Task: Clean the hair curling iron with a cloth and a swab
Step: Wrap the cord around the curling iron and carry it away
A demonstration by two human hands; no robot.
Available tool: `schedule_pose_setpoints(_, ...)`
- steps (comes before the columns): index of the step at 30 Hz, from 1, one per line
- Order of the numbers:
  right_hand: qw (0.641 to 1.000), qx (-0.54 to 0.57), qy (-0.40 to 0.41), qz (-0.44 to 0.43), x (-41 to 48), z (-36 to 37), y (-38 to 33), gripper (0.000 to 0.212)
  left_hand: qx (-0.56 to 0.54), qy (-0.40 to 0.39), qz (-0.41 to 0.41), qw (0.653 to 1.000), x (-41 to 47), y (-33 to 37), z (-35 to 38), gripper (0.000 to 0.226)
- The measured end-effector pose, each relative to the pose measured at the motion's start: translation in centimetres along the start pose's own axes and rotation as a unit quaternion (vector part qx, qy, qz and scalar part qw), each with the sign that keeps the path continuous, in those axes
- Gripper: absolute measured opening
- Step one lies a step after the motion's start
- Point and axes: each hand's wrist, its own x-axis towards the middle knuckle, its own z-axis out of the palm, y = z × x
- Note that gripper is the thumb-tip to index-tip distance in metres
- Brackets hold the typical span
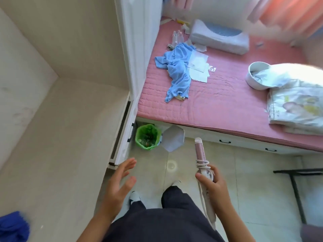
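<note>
a pink bed (227, 102) carries a crumpled blue cloth (178, 72), with a green bin (147, 137) on the tiled floor (253, 180) below. the right grip (214, 187) clasps the pink curling iron (200, 154), pointing up; the left grip (120, 182) hangs open, fingers spread, touching nothing.

The cloth (176, 70) lies on the bed (227, 105), with papers (199, 67) touching its right side and the pillow (218, 37) behind them. Farther right on the bed, a bowl (251, 81) touches a quilt (297, 102). On the floor (253, 180) before the bed stands a bin (147, 137), its lid (173, 138) just right. The iron (199, 151), in the right hand (215, 186), is right of the lid.
</note>
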Motion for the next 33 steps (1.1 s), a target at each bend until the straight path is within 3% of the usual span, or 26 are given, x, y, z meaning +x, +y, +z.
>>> schedule_pose_setpoints(7,0.992,0.077,0.094,0.029,2.2,-8.4,1.3,0.043,0.045,-0.119,0.032,0.991,7.7,4.6,9.3,0.055)
schedule_pose_setpoints(15,0.972,0.145,0.184,0.027,5.9,-21.2,1.6,0.042,0.071,-0.211,0.07,0.972,15.5,10.2,25.3,0.05)
schedule_pose_setpoints(25,0.901,0.221,0.361,0.098,5.5,-32.3,6.2,0.045,0.112,-0.367,0.092,0.919,22.5,14.4,42.2,0.048)
schedule_pose_setpoints(29,0.881,0.238,0.398,0.098,9.0,-35.9,5.2,0.037,0.104,-0.418,0.088,0.898,26.3,16.1,49.2,0.051)
schedule_pose_setpoints(33,0.87,0.238,0.424,0.086,12.3,-40.1,2.4,0.043,0.111,-0.474,0.091,0.869,29.7,18.2,56.3,0.046)
